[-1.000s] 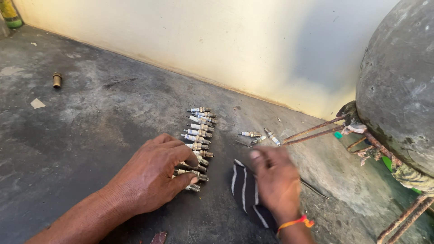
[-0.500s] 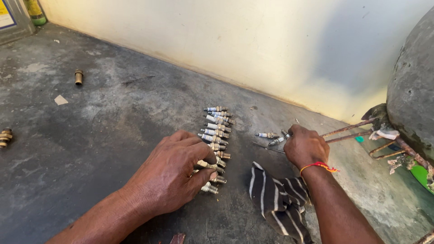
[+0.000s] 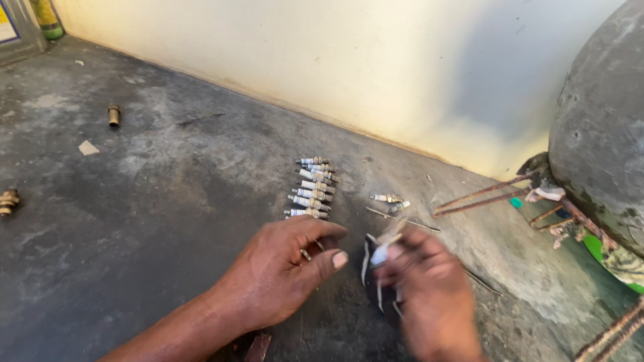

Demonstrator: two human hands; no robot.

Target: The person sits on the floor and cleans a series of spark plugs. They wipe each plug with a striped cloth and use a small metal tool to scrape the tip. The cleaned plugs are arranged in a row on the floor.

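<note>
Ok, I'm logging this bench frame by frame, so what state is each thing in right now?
Left hand: palm down over the near end of the plug row.
Right hand: blurred, gripping a plug with the striped cloth.
Plug row: lying side by side on the floor.
Two loose plugs: lying apart from the row.
Striped cloth: bunched in the right hand.
Rusty rods: lying by the wall.

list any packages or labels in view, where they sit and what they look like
Labelled container: far left top corner on the floor, boxy, grey with a yellow and blue label, cut off by the frame.
Bottle: beside it against the wall, green base, yellow label.
No signs or screens.
</note>
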